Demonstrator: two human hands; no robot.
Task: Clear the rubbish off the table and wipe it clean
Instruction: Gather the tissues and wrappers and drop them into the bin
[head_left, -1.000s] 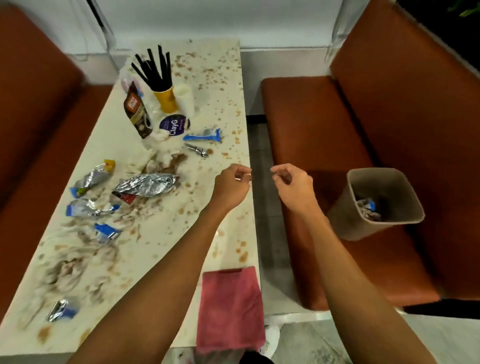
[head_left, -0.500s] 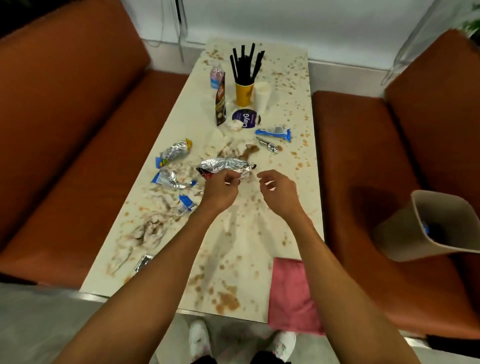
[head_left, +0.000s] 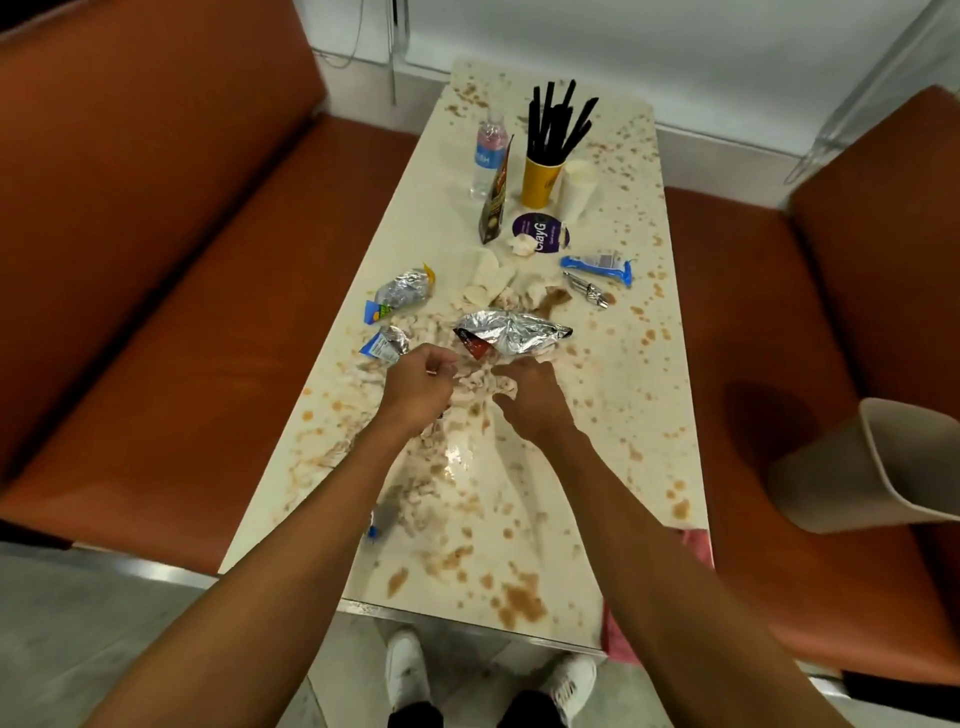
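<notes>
A long cream table (head_left: 623, 374) is spattered with brown stains and strewn with rubbish. A big crumpled foil wrapper (head_left: 514, 332) lies at its middle, among torn tissue scraps (head_left: 480, 382). My left hand (head_left: 421, 387) hovers just in front of the wrapper, fingers curled, with nothing visible in it. My right hand (head_left: 530, 397) is beside it, its fingertips and thumb curled onto the tissue scraps. Two smaller foil packets (head_left: 402, 293) (head_left: 387, 345) lie to the left. A blue wrapper (head_left: 597, 265) and a twisted silver wrapper (head_left: 589, 291) lie further back on the right.
At the far end stand a yellow cup of black straws (head_left: 540, 182), a water bottle (head_left: 488, 150), a brown packet (head_left: 496, 200), white cups (head_left: 576, 187) and a purple lid (head_left: 540, 234). A beige bin (head_left: 841, 467) lies tilted on the right orange bench (head_left: 753, 364). A pink cloth (head_left: 696, 540) hangs at the near right edge.
The view swung left from the bin to the table. Both hands moved from the table's right edge to the tissue scraps before the foil wrapper, and lowered.
</notes>
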